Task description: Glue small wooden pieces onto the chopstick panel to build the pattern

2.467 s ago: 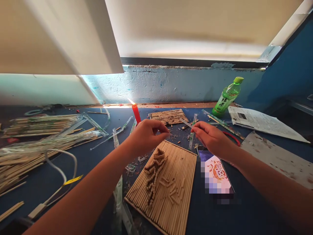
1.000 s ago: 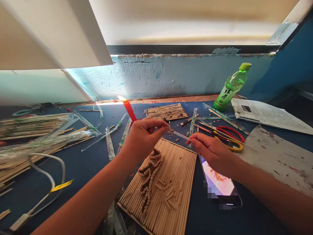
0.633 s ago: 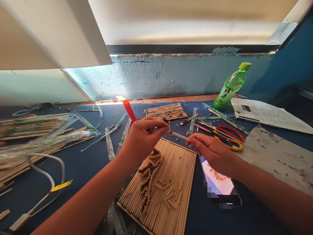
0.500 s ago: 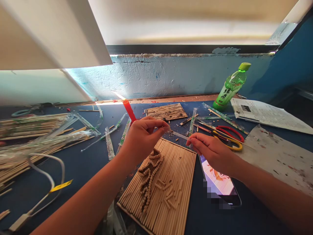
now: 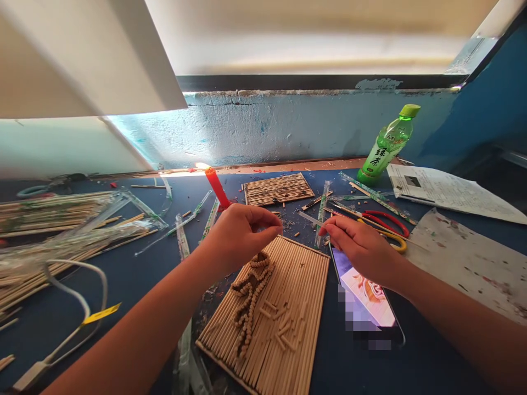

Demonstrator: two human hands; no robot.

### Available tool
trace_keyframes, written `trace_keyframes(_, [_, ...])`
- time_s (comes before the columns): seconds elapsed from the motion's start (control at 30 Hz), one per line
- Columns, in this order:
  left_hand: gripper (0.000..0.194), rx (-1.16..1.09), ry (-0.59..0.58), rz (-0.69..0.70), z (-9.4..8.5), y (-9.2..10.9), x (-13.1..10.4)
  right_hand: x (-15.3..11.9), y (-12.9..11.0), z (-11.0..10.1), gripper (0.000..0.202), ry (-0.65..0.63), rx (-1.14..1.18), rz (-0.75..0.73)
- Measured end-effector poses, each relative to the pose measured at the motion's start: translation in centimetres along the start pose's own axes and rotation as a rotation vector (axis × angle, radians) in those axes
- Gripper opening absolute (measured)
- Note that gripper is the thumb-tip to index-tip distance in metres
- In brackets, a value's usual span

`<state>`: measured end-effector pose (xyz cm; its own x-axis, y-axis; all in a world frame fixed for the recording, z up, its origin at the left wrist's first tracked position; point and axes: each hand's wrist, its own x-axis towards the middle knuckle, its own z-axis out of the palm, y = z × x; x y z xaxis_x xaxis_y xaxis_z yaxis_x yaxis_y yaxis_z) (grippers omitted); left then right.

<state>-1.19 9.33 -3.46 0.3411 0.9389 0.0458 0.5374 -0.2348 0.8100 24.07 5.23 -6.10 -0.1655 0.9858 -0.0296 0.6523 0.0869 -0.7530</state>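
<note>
My right hand (image 5: 362,247) pinches a thin, translucent whitish glue stick (image 5: 309,219), its free end pointing left. Thumb and forefinger of my left hand (image 5: 242,233) are drawn together above the top edge of a board of round wooden sticks (image 5: 304,291); anything between those fingertips is too small to make out. On the board a raised outline of short stick pieces (image 5: 247,307) curves down the left side. Several loose cut pieces (image 5: 284,329) lie to its right. Behind my left hand stands a lit red candle (image 5: 217,187), slightly tilted.
A smaller stick panel (image 5: 279,189) lies at the back. Scissors (image 5: 391,225), a phone (image 5: 366,296), a green bottle (image 5: 385,145) and papers (image 5: 457,192) are on the right. Bundled sticks in plastic wrap (image 5: 61,219) and a white cable (image 5: 82,296) occupy the left.
My hands have moved apart: the glue stick's tip, beside my left fingertips before, is now away to the right. The candle flame looks shorter. The view has shifted slightly.
</note>
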Motion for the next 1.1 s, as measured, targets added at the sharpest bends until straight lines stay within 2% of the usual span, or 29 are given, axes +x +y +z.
trace_keyframes(0.3, [0.016, 0.052, -0.077, 0.033, 0.5, -0.7, 0.0, -0.3, -0.6, -0.2, 0.031, -0.02, 0.028, -0.011])
trace_keyframes(0.7, [0.017, 0.036, -0.133, -0.039, 0.6, -0.8, 0.1, -0.4, -0.9, 0.2, 0.032, -0.116, 0.03, -0.005])
trace_keyframes(0.8, [0.017, -0.027, -0.101, -0.063, 0.3, -0.6, 0.1, -0.5, -0.9, 0.2, 0.031, -0.114, 0.042, -0.004])
trace_keyframes(1.0, [0.014, -0.197, 0.088, -0.045, -0.3, 0.6, 0.1, -0.7, -1.2, 0.0, 0.03, -0.093, -0.008, -0.035])
trace_keyframes(1.1, [0.013, -0.238, 0.124, -0.035, -0.4, 0.8, 0.0, -0.9, -1.4, 0.1, 0.029, -0.108, -0.028, -0.054])
